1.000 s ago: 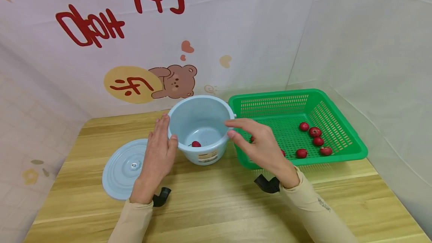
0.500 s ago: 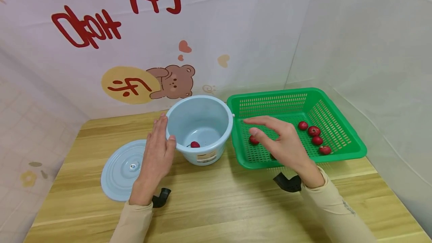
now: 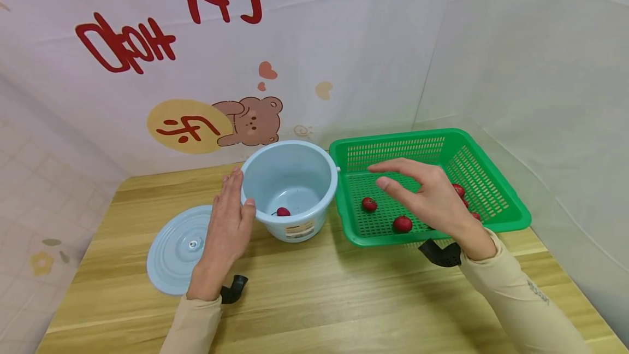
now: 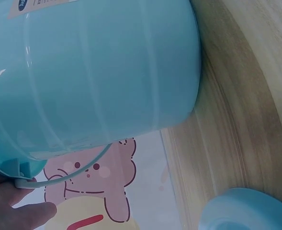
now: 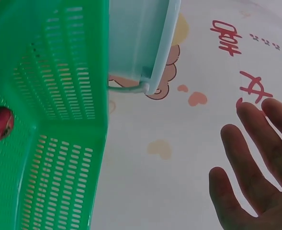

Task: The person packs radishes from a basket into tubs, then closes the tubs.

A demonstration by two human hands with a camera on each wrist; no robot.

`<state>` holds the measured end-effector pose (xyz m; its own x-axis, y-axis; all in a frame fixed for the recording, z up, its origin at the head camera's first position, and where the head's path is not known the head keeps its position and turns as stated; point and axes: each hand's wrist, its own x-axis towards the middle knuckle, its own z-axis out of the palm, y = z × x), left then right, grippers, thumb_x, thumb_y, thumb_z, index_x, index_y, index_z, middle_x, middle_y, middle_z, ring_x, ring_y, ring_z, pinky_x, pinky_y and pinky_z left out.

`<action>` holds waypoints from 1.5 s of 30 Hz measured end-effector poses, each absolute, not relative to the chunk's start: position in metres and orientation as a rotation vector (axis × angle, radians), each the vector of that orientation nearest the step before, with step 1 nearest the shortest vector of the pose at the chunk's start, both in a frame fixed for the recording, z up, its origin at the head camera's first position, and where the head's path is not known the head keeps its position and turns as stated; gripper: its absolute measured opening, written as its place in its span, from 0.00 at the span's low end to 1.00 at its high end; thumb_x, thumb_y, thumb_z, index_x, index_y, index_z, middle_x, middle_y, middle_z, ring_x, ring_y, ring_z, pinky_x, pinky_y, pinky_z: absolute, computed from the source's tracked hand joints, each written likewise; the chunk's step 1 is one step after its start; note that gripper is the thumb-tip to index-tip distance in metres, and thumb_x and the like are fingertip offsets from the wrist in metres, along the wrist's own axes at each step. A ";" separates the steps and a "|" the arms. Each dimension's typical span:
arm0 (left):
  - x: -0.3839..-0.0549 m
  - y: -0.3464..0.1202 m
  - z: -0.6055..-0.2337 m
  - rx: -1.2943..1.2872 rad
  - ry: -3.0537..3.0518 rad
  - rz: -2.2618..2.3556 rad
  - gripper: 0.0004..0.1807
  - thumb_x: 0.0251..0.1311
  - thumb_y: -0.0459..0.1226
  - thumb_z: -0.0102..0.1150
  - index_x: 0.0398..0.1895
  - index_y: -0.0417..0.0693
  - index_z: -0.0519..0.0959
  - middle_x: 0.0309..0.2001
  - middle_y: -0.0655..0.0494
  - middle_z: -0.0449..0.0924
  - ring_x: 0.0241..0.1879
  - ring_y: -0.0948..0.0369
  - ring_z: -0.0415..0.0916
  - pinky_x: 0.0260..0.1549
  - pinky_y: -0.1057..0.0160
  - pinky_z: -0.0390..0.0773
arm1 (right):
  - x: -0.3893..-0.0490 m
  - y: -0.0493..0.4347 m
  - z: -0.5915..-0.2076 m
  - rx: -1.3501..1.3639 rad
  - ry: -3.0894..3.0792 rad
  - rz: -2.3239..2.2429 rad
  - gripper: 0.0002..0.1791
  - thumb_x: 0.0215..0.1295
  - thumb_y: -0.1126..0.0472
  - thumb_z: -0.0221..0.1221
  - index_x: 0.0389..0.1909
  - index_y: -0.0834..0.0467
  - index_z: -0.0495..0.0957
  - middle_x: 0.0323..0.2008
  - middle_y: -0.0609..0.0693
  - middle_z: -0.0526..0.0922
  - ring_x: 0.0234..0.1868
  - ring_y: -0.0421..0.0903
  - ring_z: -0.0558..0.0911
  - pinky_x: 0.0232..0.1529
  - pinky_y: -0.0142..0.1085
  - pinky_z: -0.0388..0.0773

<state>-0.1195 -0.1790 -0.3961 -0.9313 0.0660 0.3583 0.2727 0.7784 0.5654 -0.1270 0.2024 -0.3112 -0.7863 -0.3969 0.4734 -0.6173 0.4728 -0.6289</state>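
While a blue lid (image 3: 172,258) is lying flat on the desk (image 3: 304,299) at the far left, we are resting our left hand (image 3: 227,228) against the left side of the blue bucket (image 3: 319,220), its fingers lying straight along the outer wall and its thumb standing apart at the rim. Close to those fingers, the bucket's handle (image 4: 73,176) is curving away from its pivot. The bucket is standing upright, and one round red piece (image 3: 283,212) is lying on its floor, near the front. Just to the right, a green basket (image 3: 393,137) is sitting on the desk, with two red pieces (image 3: 403,224) lying toward its left end. Farthest right, we are holding our right hand (image 3: 432,195) above the basket, thumb and fingers well parted, and it is partly hiding more red pieces (image 3: 458,189) behind it.
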 end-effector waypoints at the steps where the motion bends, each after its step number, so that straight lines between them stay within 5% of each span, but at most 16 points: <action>1: -0.119 -0.179 -0.396 -0.259 -2.653 -0.911 0.34 0.78 0.45 0.40 0.82 0.39 0.54 0.82 0.49 0.51 0.81 0.43 0.45 0.72 0.29 0.48 | -0.128 0.204 -0.310 0.873 -2.467 1.202 0.17 0.70 0.64 0.65 0.57 0.49 0.86 0.54 0.43 0.87 0.58 0.38 0.81 0.60 0.27 0.73; 12: -0.120 -0.181 -0.396 -0.254 -2.655 -0.906 0.34 0.78 0.44 0.40 0.82 0.39 0.54 0.82 0.48 0.51 0.81 0.43 0.45 0.72 0.29 0.48 | -0.147 0.216 -0.298 0.812 -2.589 1.112 0.14 0.74 0.58 0.63 0.56 0.47 0.86 0.52 0.39 0.87 0.56 0.39 0.82 0.55 0.28 0.74; 22: -0.119 -0.181 -0.396 -0.252 -2.653 -0.908 0.34 0.78 0.44 0.40 0.82 0.40 0.54 0.82 0.49 0.51 0.81 0.43 0.45 0.72 0.29 0.47 | -0.174 0.219 -0.305 0.857 -2.772 1.123 0.14 0.76 0.50 0.60 0.57 0.44 0.86 0.54 0.40 0.87 0.61 0.43 0.80 0.59 0.50 0.76; 33: -0.118 -0.180 -0.394 -0.252 -2.659 -0.898 0.34 0.78 0.45 0.39 0.82 0.41 0.54 0.83 0.49 0.50 0.81 0.42 0.45 0.72 0.29 0.47 | -0.204 0.222 -0.317 1.116 -2.941 1.024 0.19 0.72 0.48 0.64 0.61 0.48 0.84 0.58 0.42 0.84 0.62 0.45 0.80 0.60 0.50 0.77; 45: -0.116 -0.179 -0.395 -0.264 -2.661 -0.897 0.35 0.78 0.45 0.39 0.82 0.40 0.53 0.83 0.49 0.50 0.81 0.43 0.45 0.73 0.30 0.46 | -0.224 0.225 -0.335 0.982 -3.075 1.365 0.21 0.69 0.43 0.66 0.61 0.42 0.83 0.59 0.40 0.84 0.60 0.48 0.80 0.59 0.50 0.77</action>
